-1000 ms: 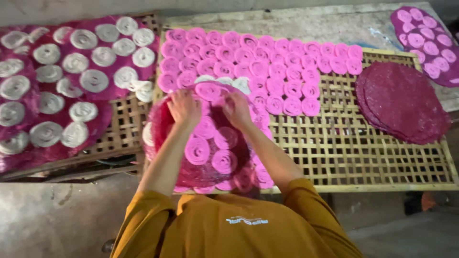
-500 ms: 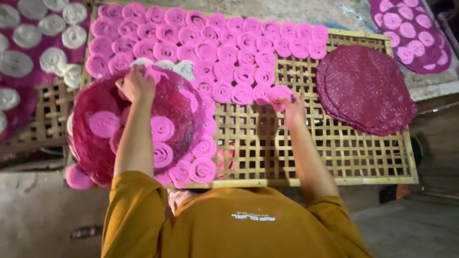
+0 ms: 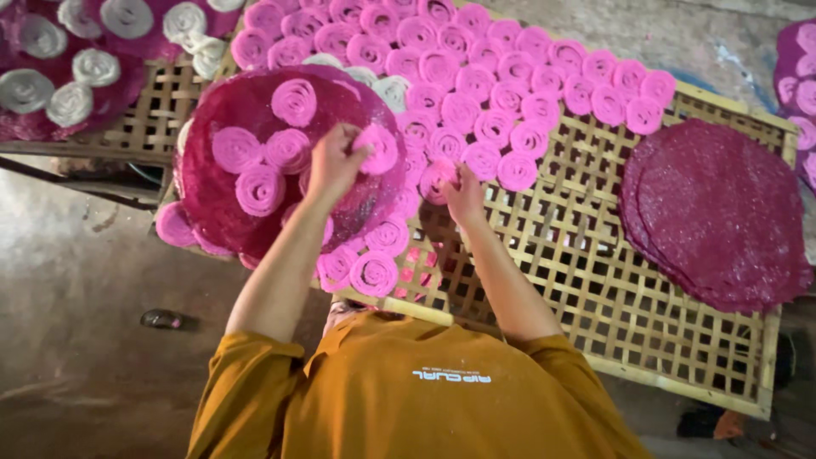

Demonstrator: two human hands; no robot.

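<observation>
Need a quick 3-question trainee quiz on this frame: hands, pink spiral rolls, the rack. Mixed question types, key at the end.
1. True or false: the left hand pinches a pink spiral roll over the dark red round tray.
2. Where is the right hand? A) on the stack of dark red discs; B) at a pink roll at the near edge of the laid rows, on the bamboo lattice rack; C) on the floor.
3. What colour are the rolls at the far left?

Key: 1 true; 2 B; 3 pale white-grey.
</observation>
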